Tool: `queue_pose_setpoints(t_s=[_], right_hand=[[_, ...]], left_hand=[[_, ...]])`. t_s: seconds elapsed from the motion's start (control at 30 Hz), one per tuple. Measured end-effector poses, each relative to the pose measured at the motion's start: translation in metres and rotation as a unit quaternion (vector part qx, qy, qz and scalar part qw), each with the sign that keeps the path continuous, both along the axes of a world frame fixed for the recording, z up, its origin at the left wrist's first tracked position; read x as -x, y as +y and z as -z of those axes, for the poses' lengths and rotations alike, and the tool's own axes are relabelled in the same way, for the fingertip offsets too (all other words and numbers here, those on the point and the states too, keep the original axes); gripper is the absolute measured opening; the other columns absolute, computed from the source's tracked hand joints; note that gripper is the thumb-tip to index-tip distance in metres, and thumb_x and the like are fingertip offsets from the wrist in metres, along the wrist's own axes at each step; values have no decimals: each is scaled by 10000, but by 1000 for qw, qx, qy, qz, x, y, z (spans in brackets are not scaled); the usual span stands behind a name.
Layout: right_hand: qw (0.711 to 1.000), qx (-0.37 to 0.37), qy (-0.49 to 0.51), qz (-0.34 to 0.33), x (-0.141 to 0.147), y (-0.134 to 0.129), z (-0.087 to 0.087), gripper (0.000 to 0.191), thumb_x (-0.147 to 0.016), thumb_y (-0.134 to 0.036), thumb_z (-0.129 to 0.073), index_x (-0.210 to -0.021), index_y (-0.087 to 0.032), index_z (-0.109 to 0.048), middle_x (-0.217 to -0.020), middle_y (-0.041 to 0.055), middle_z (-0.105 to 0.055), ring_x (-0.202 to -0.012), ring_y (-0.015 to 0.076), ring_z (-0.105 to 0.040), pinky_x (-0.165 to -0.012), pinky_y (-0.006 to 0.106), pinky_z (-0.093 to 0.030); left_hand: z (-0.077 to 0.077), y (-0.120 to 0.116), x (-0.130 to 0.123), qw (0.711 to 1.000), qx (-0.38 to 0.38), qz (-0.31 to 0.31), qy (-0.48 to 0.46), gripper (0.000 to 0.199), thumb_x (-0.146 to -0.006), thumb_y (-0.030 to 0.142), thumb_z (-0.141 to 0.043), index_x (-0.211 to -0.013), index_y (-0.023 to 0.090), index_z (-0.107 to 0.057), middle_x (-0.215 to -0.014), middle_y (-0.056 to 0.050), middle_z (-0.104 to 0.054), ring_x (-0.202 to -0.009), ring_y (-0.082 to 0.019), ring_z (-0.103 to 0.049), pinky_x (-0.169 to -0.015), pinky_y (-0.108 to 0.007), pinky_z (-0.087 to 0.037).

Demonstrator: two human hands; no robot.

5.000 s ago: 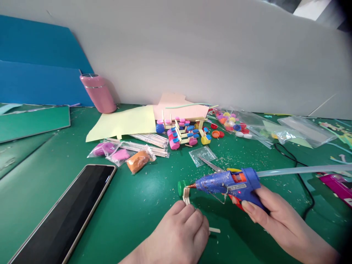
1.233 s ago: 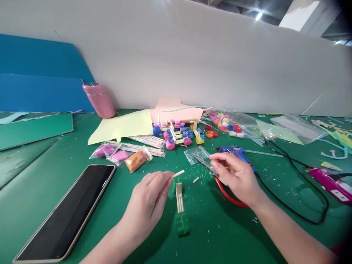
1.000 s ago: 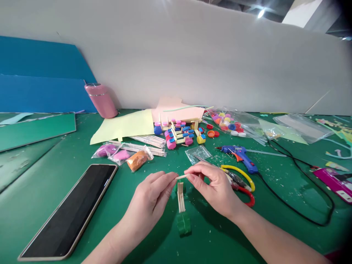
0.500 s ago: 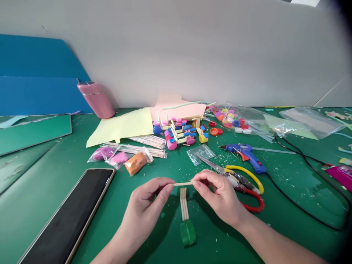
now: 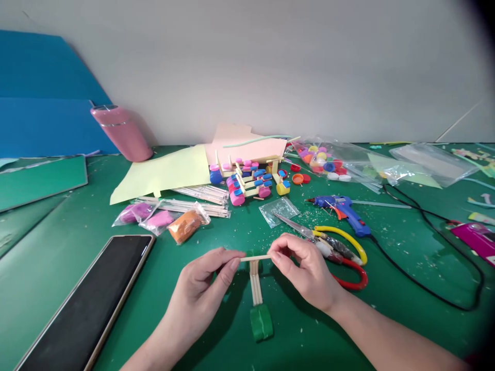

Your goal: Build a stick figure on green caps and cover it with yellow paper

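Note:
A short pale wooden stick [image 5: 255, 258] is stretched level between my two hands. My left hand [image 5: 211, 281] pinches its left end with thumb and fingertips, and my right hand [image 5: 299, 265] pinches the right end. Just beneath it lies a small piece made of pale sticks side by side [image 5: 257, 289], with a green bottle cap [image 5: 262, 322] at the near end. Another green part [image 5: 251, 253] sits at the far end, mostly hidden behind the stick. Scissors [image 5: 342, 252] with one yellow and one red handle lie beyond my right hand.
A phone [image 5: 88, 299] lies at left. Clay packets [image 5: 187, 225], bagged sticks [image 5: 193, 207] and stick-and-cap pieces [image 5: 251, 183] are farther back. A blue glue gun [image 5: 344, 208] trails a black cord at right. A pink tumbler [image 5: 122, 133] stands near the wall.
The view has shifted slightly, so the table things appear a little left and higher. Both hands keep pinching the stick, almost in the same pose above the capped piece.

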State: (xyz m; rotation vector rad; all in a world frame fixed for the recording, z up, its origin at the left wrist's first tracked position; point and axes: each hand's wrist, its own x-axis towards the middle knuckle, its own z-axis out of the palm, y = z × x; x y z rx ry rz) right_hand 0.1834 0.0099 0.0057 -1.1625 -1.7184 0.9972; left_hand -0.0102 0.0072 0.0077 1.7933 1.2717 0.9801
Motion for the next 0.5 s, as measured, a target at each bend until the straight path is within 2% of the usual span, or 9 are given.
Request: queue_pose_setpoints(t_s=[0.5], right_hand=[[1000, 5, 4, -2, 0, 1, 1, 124, -811, -130, -481, -699, -172, -515, -658, -17, -486, -602, 109, -440, -548, 228, -365]], left_hand=[[0, 0, -1, 1000, -19, 0, 16, 166, -803, 263, -535, -835, 207, -688, -713, -1, -670, -618, -122, -579, -549, -186, -441]])
